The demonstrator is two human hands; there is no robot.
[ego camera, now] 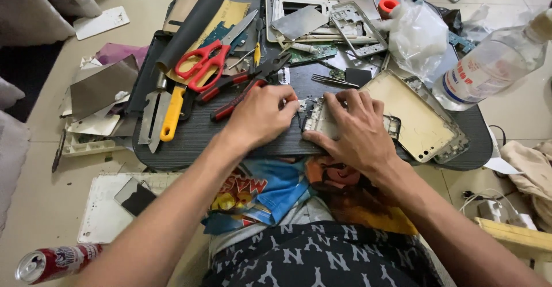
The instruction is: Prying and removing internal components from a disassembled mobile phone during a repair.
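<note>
Nearby, clear bottle (pixel 494 62) (white label) lies tilted.

Red-white label on clear bottle (pixel 494 62) right; red can (pixel 54 262) bottom-left.

Bare forearms, no sleeves, no rings or watch on the left hand (pixel 260 116) or right hand (pixel 357 130). Colourful printed cartoon T-shirt (pixel 270 192), black shorts with white letter pattern (pixel 322 258).

One head-worn camera is looking steeply down and forward from close above the person's lap, taking in both forearms reaching away from it, the dark bench (pixel 195 137) just ahead, and the tiled floor (pixel 46 195) around it.
</note>
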